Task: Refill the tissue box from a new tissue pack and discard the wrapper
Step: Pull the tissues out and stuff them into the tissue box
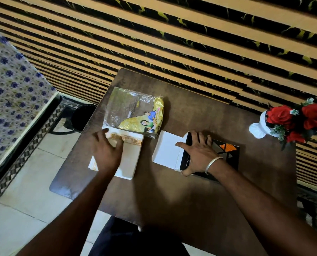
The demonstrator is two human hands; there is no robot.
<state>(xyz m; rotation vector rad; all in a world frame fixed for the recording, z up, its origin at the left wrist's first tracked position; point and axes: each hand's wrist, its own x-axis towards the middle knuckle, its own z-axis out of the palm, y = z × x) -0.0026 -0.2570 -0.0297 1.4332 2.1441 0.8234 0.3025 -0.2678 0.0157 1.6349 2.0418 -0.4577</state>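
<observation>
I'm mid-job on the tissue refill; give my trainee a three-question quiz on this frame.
1. True or false: the wrapper lies on the floor.
2. Which hand rests on the tissue stack?
A. left hand
B. right hand
3. The vase holds ____ flowers.

Key: 1 false, it lies on the table; 2 A, while the right is on the tissue box; 3 red.

Wrapper (133,109) at table (190,191) rear-left; tissue stack (130,154) before it; box (222,156) right; vase (259,129) far right.
</observation>
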